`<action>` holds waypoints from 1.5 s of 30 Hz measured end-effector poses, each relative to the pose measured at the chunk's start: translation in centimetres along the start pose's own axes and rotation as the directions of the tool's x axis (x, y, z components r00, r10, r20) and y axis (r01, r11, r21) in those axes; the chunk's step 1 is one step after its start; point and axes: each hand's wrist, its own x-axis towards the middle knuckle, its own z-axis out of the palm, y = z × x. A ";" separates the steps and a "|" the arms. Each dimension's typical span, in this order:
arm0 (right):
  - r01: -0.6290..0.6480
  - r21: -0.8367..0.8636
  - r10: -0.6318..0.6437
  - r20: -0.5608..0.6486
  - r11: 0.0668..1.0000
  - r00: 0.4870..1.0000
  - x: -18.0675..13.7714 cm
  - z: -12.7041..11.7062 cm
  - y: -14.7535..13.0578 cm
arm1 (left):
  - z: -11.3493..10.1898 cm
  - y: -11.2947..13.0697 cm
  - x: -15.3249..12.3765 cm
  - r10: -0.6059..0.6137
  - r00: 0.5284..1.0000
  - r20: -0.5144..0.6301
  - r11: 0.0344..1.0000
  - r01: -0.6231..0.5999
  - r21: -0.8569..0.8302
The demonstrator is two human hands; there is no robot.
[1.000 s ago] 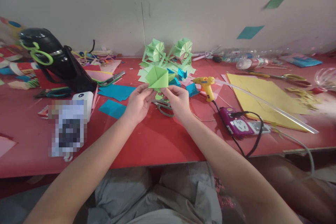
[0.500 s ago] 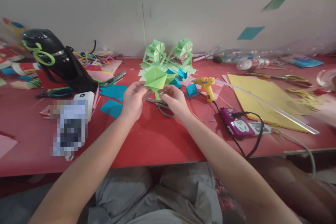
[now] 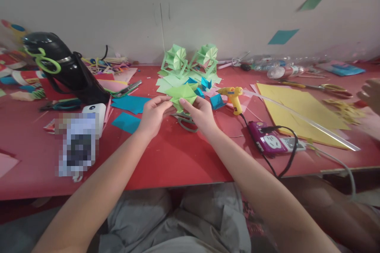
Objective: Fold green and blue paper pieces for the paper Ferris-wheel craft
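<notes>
Both of my hands pinch a folded green paper piece [image 3: 181,93] just above the red table [image 3: 166,154]. My left hand [image 3: 152,115] grips its left corner with closed fingers. My right hand [image 3: 200,114] holds its lower right edge between thumb and fingers. Grey-handled scissors [image 3: 185,120] lie on the table right under my hands. Behind the piece stand pale green folded paper models [image 3: 190,63], with small blue folded pieces [image 3: 206,84] beside them.
A yellow glue gun [image 3: 234,97] and a purple power strip [image 3: 268,142] sit to the right, near yellow paper sheets [image 3: 299,112] and a clear ruler [image 3: 308,120]. Blue paper squares [image 3: 129,104], a white device [image 3: 94,111] and a black bag [image 3: 63,67] lie left. Another person's hand [image 3: 371,94] shows at the right edge.
The green piece has come down and flattened, from held upright to lying low between my fingers. Another person's hand has appeared at the right edge.
</notes>
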 end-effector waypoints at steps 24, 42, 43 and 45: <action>0.616 -0.721 -0.535 0.399 0.318 0.744 -0.3 -0.9 0.4 | -0.6 0.0 -0.7 0.265 0.956 0.123 0.767 -0.286 0.575; 0.661 -0.696 -0.498 0.483 0.282 0.721 -0.1 -1.0 0.5 | -0.6 -0.2 -0.7 0.246 0.956 0.161 0.785 -0.294 0.545; 0.669 -0.689 -0.511 0.483 0.280 0.711 0.0 -1.0 0.5 | -0.6 -0.2 -0.8 0.241 0.956 0.166 0.791 -0.293 0.538; 0.680 -0.678 -0.532 0.480 0.280 0.697 0.1 -1.1 0.6 | -0.6 -0.2 -0.8 0.227 0.958 0.174 0.805 -0.285 0.521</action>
